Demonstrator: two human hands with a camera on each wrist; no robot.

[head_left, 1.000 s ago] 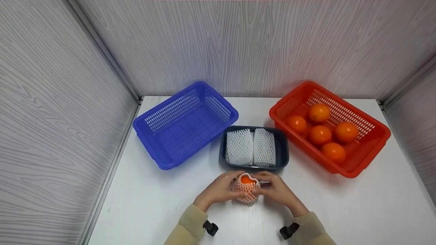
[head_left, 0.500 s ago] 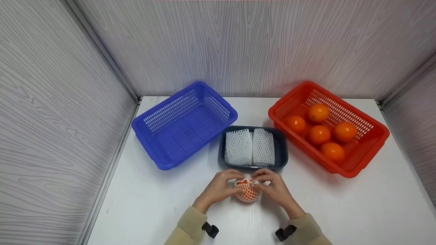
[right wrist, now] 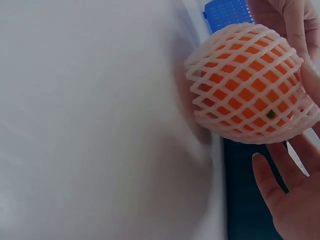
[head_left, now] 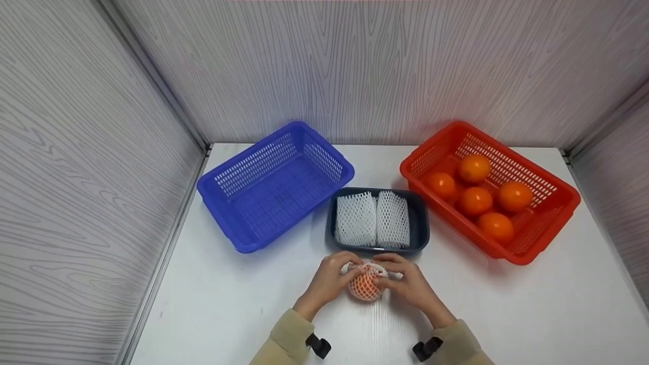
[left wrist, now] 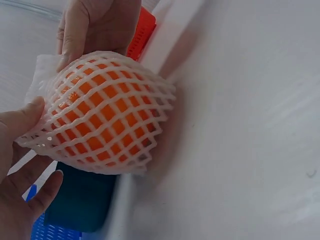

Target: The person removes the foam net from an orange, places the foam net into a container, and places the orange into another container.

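An orange (left wrist: 111, 92) sits inside a white foam fruit net (head_left: 364, 290) at the front middle of the table. The net's mesh is stretched round the fruit and its loose rim is gathered over the top. My left hand (head_left: 327, 281) pinches that rim between thumb and fingers from the left. From the other side my right hand (head_left: 413, 286) grips the rim, its thumb against the net. In the right wrist view a small green spot on the orange (right wrist: 270, 114) shows through the mesh; some right-hand fingers (right wrist: 267, 180) stand off the net.
Just behind the hands stands a dark blue tray (head_left: 420, 223) with folded white foam nets (head_left: 356, 220). A blue basket (head_left: 276, 195) lies at back left. The red basket (head_left: 550, 223) at back right contains several oranges (head_left: 514, 196).
The net's rim has been drawn in over the orange's top, covering the bare orange patch seen earlier. My left thumb has moved up from the fruit's side to the rim.
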